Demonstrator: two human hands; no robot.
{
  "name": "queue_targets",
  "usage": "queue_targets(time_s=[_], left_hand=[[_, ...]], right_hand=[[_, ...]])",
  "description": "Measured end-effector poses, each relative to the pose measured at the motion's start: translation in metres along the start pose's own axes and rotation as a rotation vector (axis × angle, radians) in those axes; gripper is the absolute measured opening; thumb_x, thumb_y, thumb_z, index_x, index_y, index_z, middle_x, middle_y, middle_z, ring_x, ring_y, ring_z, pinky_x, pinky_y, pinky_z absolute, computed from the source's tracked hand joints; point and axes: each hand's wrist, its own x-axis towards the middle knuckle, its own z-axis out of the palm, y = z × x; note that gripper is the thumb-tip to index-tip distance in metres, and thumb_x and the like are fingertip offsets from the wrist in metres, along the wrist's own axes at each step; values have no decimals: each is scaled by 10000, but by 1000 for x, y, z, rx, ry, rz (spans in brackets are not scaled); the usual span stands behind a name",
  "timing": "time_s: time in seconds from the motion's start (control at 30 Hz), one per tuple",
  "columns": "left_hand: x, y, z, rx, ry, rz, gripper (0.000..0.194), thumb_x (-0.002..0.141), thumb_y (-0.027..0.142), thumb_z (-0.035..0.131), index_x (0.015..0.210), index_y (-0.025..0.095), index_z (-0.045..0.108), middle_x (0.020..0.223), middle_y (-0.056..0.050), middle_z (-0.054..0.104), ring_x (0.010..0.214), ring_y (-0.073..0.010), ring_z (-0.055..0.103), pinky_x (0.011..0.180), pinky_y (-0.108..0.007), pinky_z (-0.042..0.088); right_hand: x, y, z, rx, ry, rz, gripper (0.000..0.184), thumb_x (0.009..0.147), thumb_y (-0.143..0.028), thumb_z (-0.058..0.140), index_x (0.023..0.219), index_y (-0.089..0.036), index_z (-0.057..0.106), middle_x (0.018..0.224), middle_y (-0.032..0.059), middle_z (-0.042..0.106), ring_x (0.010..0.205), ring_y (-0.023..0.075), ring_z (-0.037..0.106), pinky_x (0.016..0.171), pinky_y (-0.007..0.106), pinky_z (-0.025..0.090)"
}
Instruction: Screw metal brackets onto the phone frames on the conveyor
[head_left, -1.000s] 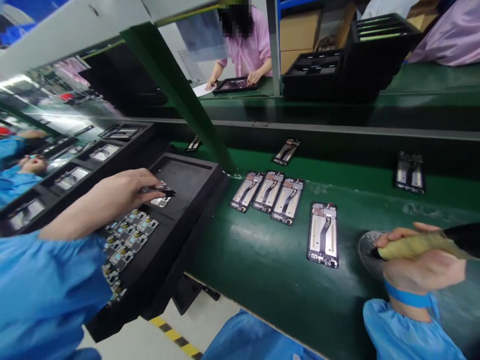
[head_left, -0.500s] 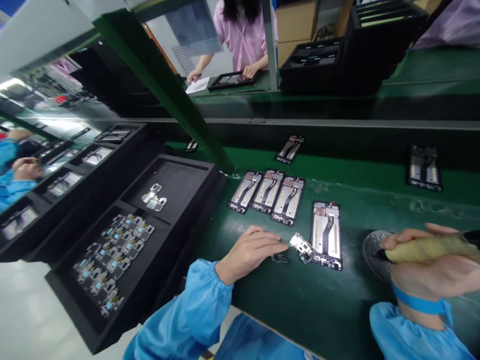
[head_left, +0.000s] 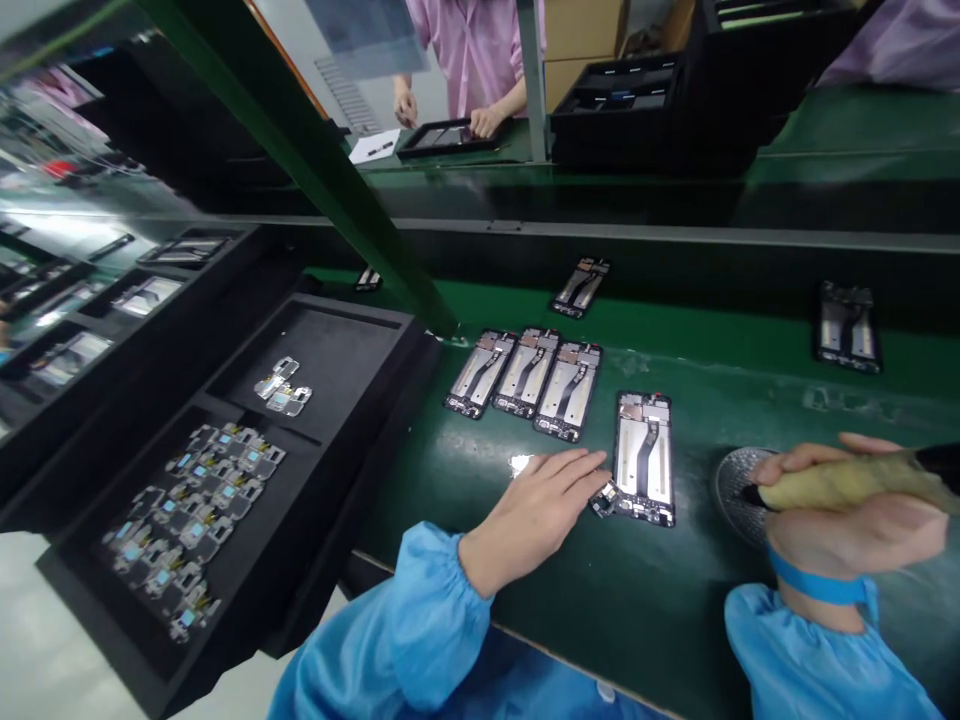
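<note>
My left hand (head_left: pixel 544 505) lies low on the green belt (head_left: pixel 525 580), fingers stretched toward a phone frame (head_left: pixel 643 455). A small component (head_left: pixel 604 497) pokes out under its fingertips, at the frame's lower left corner. The grip itself is hidden by the fingers. My right hand (head_left: pixel 855 530) is closed around a yellow-wrapped driver (head_left: pixel 840 485). The driver's dark tip rests at a round metal dish (head_left: pixel 731 485), just right of the frame. Both my sleeves are blue, and a blue strap circles the right wrist.
Three phone frames (head_left: pixel 525 372) lie side by side beyond my left hand, and two more (head_left: pixel 581 285) (head_left: pixel 847 325) lie farther back. A black tray (head_left: pixel 360 400) on the left holds several small components (head_left: pixel 202 490). A slanted green post (head_left: pixel 337 190) crosses above. A person in pink (head_left: pixel 480 50) works behind stacked black trays (head_left: pixel 645 100).
My left hand came from the black tray with tweezers and a small component, crossed right to the belt, and now reaches the phone frame's lower left corner. The right hand stayed put.
</note>
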Motion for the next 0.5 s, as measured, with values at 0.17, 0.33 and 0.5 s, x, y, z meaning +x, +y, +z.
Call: queue_targets(time_s=[0.17,0.33,0.5], left_hand=[[15,-7,-15,4,-150,9,457,1095,96,610,1530,233,580,1237,-73,734,1104,-250,726,969,-406,583],[40,-10,-30,-286,-69,-113,167,986,92,684,1073,234,703,1032,1,723,939,-186,707,919,-343,546],[101,-22,-16,-612,121,-245,375,1015,151,680,1375,258,661,1145,-20,761,952,-177,736,849,-295,595]], right_hand=[[1,7,-1,25,-46,-104,789,816,-970,582,976,-198,626,576,-16,617,388,216,556,421,399,495],[2,11,-2,56,-38,-129,787,826,-973,571,953,-199,637,554,-7,602,366,214,541,374,381,478],[1,14,-4,112,-58,-128,674,854,-879,637,975,-219,699,586,-7,621,383,207,548,353,377,478]])
